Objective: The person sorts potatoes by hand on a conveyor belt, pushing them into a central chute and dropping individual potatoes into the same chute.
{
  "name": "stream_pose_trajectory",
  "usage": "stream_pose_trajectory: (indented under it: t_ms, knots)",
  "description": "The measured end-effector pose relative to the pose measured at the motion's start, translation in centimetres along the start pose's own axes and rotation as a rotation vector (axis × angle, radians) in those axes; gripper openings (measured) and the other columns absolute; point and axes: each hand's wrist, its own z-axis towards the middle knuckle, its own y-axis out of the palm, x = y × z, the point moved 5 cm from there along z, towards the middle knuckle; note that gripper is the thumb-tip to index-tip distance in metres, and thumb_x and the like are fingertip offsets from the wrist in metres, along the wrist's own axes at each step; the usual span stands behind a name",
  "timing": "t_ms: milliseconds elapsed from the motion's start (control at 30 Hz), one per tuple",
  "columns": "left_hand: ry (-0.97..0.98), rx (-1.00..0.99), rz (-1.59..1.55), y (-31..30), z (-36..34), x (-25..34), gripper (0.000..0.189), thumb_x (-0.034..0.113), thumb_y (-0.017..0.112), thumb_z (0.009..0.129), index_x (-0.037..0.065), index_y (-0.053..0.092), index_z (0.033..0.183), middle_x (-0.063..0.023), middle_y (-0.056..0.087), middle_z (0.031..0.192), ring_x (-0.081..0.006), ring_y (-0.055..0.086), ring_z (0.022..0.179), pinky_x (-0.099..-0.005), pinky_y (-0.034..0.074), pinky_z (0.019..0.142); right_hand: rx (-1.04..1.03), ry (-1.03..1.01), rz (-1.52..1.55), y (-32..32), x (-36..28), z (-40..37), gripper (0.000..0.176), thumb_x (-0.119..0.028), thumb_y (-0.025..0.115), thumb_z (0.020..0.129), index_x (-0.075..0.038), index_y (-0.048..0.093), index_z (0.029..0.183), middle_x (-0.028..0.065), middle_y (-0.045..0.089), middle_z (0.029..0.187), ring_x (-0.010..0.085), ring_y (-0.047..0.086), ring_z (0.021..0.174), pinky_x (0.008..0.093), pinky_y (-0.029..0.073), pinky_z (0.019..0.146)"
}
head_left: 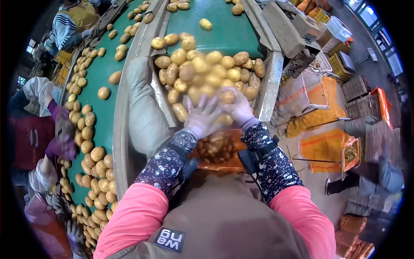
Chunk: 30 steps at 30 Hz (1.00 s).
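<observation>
Step in hand, as judged: working a heap of potatoes (pixel 178 56) by hand; heap lies in the trough (pixel 272 75), at the foot of the green belt (pixel 215 32), with an orange bag (pixel 217 165) below the hands, more potatoes inside it. Method notes: best to use a flat, spread palm against the near edge of the heap, so that loose ones do not roll over in a rush; best to handle each piece with light pressure, since hard squeezing or knocking could bruise skins; turning a piece between thumb and fingers should bring its hidden side into view; the wrist box (pixel 247 161) sits close to the bag, so worth minding for snags. Fingers: left hand (pixel 202 114) lies palm down over the near side of the heap, fingers wide apart and fairly straight, clenched on nothing visible; contact with the pieces beneath seems likely, but blur hides the fingertips; right hand (pixel 238 105) is part-curled, thumb and fingers appearing to grasp a single potato (pixel 227 97), just beside the left; exact pressure cannot be told; middle of heap blurred, individual outlines uncertain.
</observation>
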Motion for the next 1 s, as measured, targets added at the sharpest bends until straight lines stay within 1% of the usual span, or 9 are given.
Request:
stream_pose_trajectory:
  t_ms: [67, 100, 233, 367, 533, 667, 700, 867, 1000]
  knots:
    - [0.078, -0.072, -0.027, 1.4, 0.3, -0.1, 0.057, 0.056, 0.059, 0.087, 0.032, 0.053, 0.139, -0.0069, 0.032, 0.157, -0.0390, 0.017, 0.149, -0.0790, 0.005, 0.108, -0.056, -0.011, 0.098, -0.1, 0.6, 0.0, 0.051, 0.007, 0.065, 0.083, -0.003, 0.050, 0.131, 0.0110, 0.058, 0.117, 0.0166, 0.063, 0.083, 0.0295, 0.055, 0.068]
    - [0.097, -0.153, -0.003, 0.4, 0.4, 0.3, 0.057, 0.053, 0.055, 0.092, 0.031, 0.047, 0.144, -0.0088, 0.037, 0.155, -0.0358, 0.023, 0.148, -0.0697, 0.011, 0.114, -0.024, 0.021, 0.079, -0.1, 0.4, -0.2, 0.050, 0.005, 0.066, 0.084, -0.003, 0.050, 0.130, 0.0111, 0.058, 0.115, 0.0167, 0.063, 0.083, 0.0296, 0.055, 0.066]
    - [0.208, -0.104, -0.008, 0.2, 0.3, 1.7, 0.055, 0.051, 0.055, 0.092, 0.031, 0.048, 0.143, -0.0053, 0.042, 0.151, -0.0356, 0.024, 0.148, -0.0675, 0.014, 0.114, -0.006, 0.147, 0.230, -0.1, -2.0, -2.5, 0.045, -0.005, 0.069, 0.087, -0.004, 0.051, 0.128, 0.0097, 0.061, 0.105, 0.0164, 0.064, 0.080, 0.0300, 0.055, 0.062]
    - [0.225, -0.274, -0.012, 0.3, 1.1, 0.9, 0.055, 0.049, 0.058, 0.091, 0.033, 0.048, 0.143, -0.0002, 0.034, 0.156, -0.0366, 0.016, 0.150, -0.0711, 0.008, 0.113, -0.199, 0.217, 0.302, -0.4, -0.3, -3.6, 0.041, -0.018, 0.068, 0.087, -0.003, 0.056, 0.123, 0.0035, 0.061, 0.109, 0.0092, 0.059, 0.094, 0.0260, 0.052, 0.080]
    - [0.269, -0.119, 0.065, 1.2, 1.2, 1.1, 0.059, 0.048, 0.060, 0.089, 0.034, 0.046, 0.145, 0.0058, 0.023, 0.163, -0.0382, 0.012, 0.151, -0.0722, 0.004, 0.113, -0.887, 0.564, 0.005, 4.8, 2.4, -9.8, 0.033, -0.025, 0.070, 0.086, -0.005, 0.064, 0.111, 0.0022, 0.063, 0.075, 0.0106, 0.059, 0.065, 0.0229, 0.047, 0.052]
    - [0.212, -0.259, -0.001, -1.3, 1.4, 1.9, 0.063, 0.047, 0.062, 0.088, 0.035, 0.044, 0.147, 0.0067, 0.018, 0.164, -0.0386, 0.012, 0.151, -0.0722, 0.005, 0.113, -1.232, 0.470, -0.272, 11.3, 11.3, -13.0, 0.020, -0.022, 0.069, 0.086, -0.007, 0.069, 0.098, 0.0020, 0.061, 0.072, 0.0122, 0.058, 0.063, 0.0293, 0.050, 0.061]
    - [0.202, -0.299, 0.005, -1.7, 1.5, 2.1, 0.063, 0.047, 0.062, 0.088, 0.036, 0.043, 0.147, 0.0068, 0.017, 0.164, -0.0383, 0.012, 0.151, -0.0724, 0.006, 0.113, -1.215, 0.685, -0.526, 12.8, 10.8, -13.0, 0.015, -0.017, 0.069, 0.087, -0.006, 0.071, 0.097, 0.0040, 0.066, 0.081, 0.0144, 0.061, 0.068, 0.0314, 0.051, 0.069]
    - [0.234, -0.314, 0.075, -0.7, 1.5, 1.9, 0.064, 0.048, 0.060, 0.088, 0.042, 0.040, 0.148, 0.0053, 0.013, 0.164, -0.0386, 0.008, 0.152, -0.0727, 0.011, 0.113, -1.077, 0.584, -0.686, 18.5, 18.4, -14.1, 0.019, -0.015, 0.071, 0.086, -0.004, 0.070, 0.102, 0.0045, 0.068, 0.089, 0.0139, 0.062, 0.078, 0.0304, 0.052, 0.073]
    - [0.266, -0.291, 0.090, -0.2, 1.2, 1.7, 0.064, 0.048, 0.059, 0.088, 0.044, 0.038, 0.148, 0.0045, 0.012, 0.164, -0.0391, 0.007, 0.151, -0.0730, 0.011, 0.113, -1.144, 0.570, -0.610, 17.6, 18.0, -13.1, 0.023, -0.013, 0.073, 0.086, -0.003, 0.070, 0.106, 0.0049, 0.069, 0.096, 0.0134, 0.064, 0.086, 0.0297, 0.053, 0.077]
